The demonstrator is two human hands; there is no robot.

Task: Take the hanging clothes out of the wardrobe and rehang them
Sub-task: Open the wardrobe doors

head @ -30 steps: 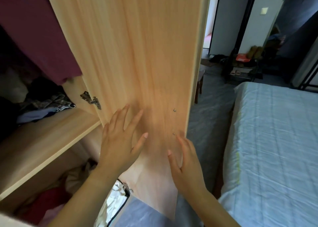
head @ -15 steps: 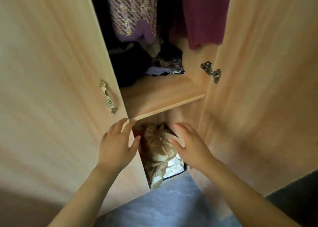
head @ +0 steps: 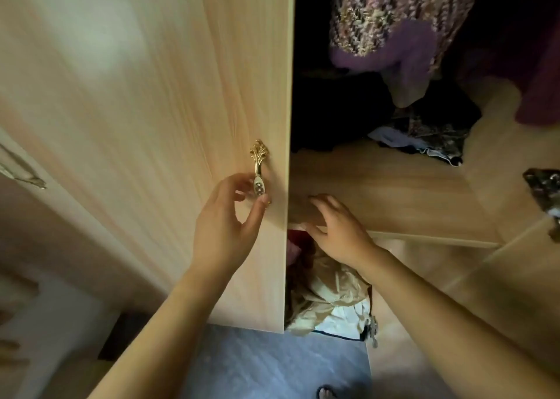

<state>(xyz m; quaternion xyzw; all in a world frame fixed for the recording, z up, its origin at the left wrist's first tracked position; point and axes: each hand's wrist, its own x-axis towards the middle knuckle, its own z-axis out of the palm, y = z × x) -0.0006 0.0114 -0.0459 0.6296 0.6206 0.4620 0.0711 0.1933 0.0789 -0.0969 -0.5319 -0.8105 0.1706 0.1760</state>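
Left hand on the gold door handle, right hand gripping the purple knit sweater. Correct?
Wrong on the right hand. The head view shows the left hand pinching the gold door handle, but the right hand is open at the front edge of the shelf, well below the purple knit sweater and not touching it.

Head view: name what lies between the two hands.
In the head view, the free edge of the left wardrobe door stands between the left hand, pinching the door handle, and the right hand.
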